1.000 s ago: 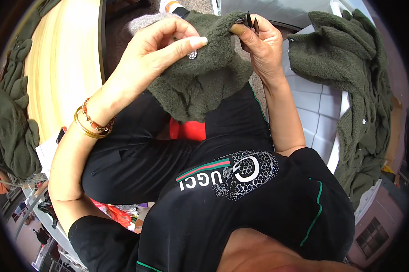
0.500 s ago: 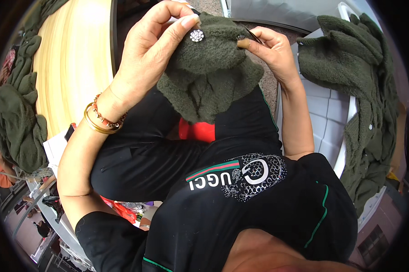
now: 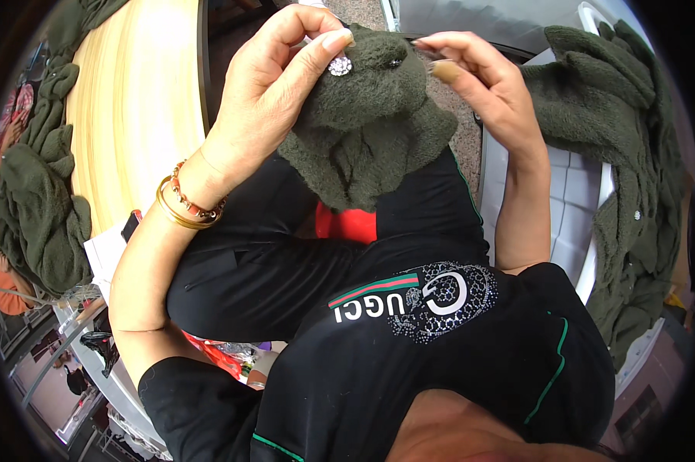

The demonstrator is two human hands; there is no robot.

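I hold a dark green fuzzy garment [image 3: 363, 131] up over my lap. My left hand [image 3: 270, 85] pinches the fabric at its top, thumb and fingers closed right beside a small sparkling round button [image 3: 340, 65] on the cloth. My right hand [image 3: 478, 85] is at the garment's top right edge with its fingertips closed on the fabric. A thin dark thing may lie between those fingers, but it is too small to tell. Gold and beaded bangles [image 3: 182, 204] circle my left wrist.
A pale wooden tabletop [image 3: 132, 115] lies to the left, with more dark green garments [image 3: 40, 208] heaped along its far edge. On the right, a white plastic seat [image 3: 571, 208] carries another heap of green garments [image 3: 632, 154]. Something red [image 3: 347, 223] shows between my knees.
The garment and both hands have come closer and higher in view. My right hand has moved from pinching the cloth's edge to a looser hold at its top right.
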